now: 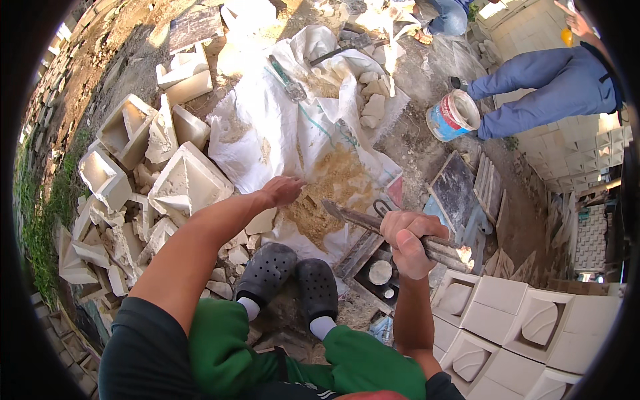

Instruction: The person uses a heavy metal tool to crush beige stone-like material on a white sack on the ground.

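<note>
My left hand (pixel 284 191) is closed at a raised fold of a white woven sack (pixel 243 157) spread on the ground, and its fingers seem to pinch that fold. Sandy brown material (pixel 337 183) lies on the sack beside it. My right hand (pixel 413 241) is wrapped round a bundle of long, dirty grey tools (pixel 357 218). One of them ends in a flat point toward the sand, and a thin metal loop sticks out near my fingers. Farther up on the sack rests a green-handled tool (pixel 287 79), possibly a trowel.
Broken cream blocks (pixel 190 180) are piled at left. Patterned blocks (pixel 497 313) stand at lower right, below dark boards (pixel 457 187). A blue, red and white bucket (pixel 453 115) stands by a person in blue trousers (pixel 553 83); another person (pixel 448 15) is partly visible at the top.
</note>
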`<state>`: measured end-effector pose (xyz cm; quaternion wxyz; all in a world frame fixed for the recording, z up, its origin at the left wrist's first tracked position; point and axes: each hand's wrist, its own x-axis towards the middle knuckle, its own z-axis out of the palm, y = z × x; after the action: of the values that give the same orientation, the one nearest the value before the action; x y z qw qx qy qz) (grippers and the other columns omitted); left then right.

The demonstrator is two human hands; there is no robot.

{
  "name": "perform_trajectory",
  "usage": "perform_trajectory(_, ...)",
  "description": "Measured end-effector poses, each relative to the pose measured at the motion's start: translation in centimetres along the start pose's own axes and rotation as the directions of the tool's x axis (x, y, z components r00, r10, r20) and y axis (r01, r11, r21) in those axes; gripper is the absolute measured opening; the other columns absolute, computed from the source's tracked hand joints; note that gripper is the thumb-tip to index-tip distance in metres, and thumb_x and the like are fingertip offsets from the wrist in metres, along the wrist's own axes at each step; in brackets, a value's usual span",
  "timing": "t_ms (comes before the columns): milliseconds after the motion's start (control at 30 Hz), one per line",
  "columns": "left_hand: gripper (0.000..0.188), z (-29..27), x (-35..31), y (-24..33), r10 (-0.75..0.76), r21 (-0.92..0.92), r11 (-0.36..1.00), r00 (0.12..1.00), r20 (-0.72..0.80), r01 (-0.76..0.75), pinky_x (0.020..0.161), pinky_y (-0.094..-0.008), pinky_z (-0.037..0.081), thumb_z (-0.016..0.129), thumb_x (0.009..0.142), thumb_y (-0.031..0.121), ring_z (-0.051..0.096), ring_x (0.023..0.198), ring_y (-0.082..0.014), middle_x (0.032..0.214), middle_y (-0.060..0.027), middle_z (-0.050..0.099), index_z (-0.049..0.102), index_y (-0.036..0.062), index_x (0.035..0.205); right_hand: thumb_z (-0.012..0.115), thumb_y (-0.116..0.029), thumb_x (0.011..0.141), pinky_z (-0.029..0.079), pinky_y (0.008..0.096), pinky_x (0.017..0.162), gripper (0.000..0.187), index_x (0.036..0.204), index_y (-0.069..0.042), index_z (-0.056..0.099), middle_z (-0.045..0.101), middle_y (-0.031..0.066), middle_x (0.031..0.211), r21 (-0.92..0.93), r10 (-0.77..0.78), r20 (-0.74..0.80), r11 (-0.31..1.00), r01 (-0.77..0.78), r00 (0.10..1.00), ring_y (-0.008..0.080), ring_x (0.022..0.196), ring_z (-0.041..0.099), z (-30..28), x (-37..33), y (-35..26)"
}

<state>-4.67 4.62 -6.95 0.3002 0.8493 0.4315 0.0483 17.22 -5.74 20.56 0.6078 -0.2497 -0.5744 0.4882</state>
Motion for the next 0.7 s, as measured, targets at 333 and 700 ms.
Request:
perform_trajectory(333, 0.036, -1.3, 0.5, 2.0, 0.037, 0.007, 0.999, 0.999, 0.013, -0.037, 0.086, -0.0441, 0.049, 0.045, 0.086, 0.013, 0.061, 0.097, -0.0354, 0.107, -0.0176, 0.062, 0.057, 0.0106, 0.12, 0.055, 0.004, 0.077, 0.033, 0.0272, 0.047, 0.028, 0.056, -0.001, 0.038, 0.043, 0.0022, 0.053, -0.348, 0.204, -0.093, 0.91, -0.224, 0.974, 0.01, 0.048, 0.039, -1.6, -3.9, 9.3)
perform_trajectory(700, 0.036, 0.8, 1.2, 0.2, 0.074, 0.005, 0.997, 0.994, -0.083, -0.074, 0.079, -0.0441, 0.051, 0.045, 0.085, 0.011, 0.063, 0.088, -0.0356, 0.105, -0.0158, 0.062, 0.056, 0.0119, 0.12, 0.051, 0.006, 0.077, 0.032, 0.0307, 0.048, 0.025, 0.056, 0.0, 0.038, 0.043, 0.0048, 0.052, -0.06, 0.048, 0.007, 0.997, -0.048, 0.999, 0.0153, 0.048, 0.038, 1.0, -1.1, 0.0)
